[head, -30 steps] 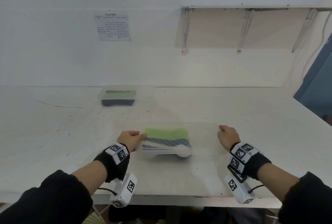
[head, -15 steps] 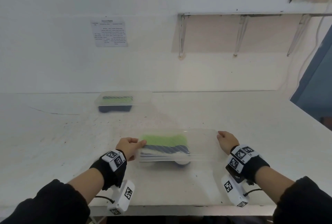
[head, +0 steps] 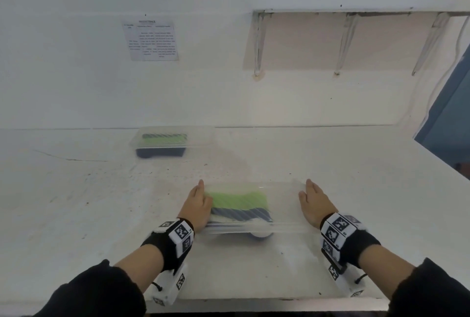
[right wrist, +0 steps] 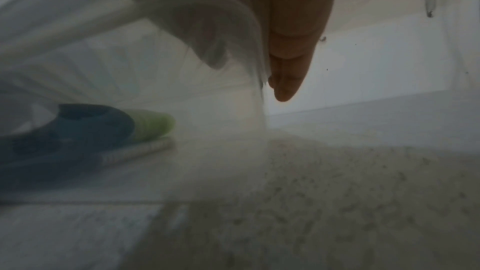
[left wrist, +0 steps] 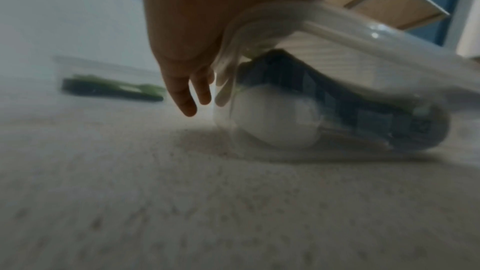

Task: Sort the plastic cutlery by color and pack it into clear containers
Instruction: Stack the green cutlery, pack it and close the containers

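Note:
A clear lidded container (head: 284, 202) lies on the white table near the front edge. It holds stacks of green cutlery (head: 239, 199), blue cutlery (head: 239, 213) and white cutlery (head: 259, 234). My left hand (head: 198, 204) lies flat against its left end, fingers straight and pointing away from me. My right hand (head: 315, 202) lies the same way against its right end. The left wrist view shows the left fingers (left wrist: 187, 98) beside the container's rounded corner (left wrist: 259, 28). The right wrist view shows the right fingers (right wrist: 288, 69) outside the clear wall (right wrist: 249, 52).
A second clear container (head: 165, 143) with green and blue cutlery stands at the back left, near the wall. A paper sheet (head: 151, 40) hangs on the wall, and a bracketed shelf (head: 343, 11) runs above on the right. The table's front edge (head: 254, 302) is close to my wrists.
Both hands held the container's ends with curled fingers before. Their fingers now lie straight along the ends. The container stays between them on the table.

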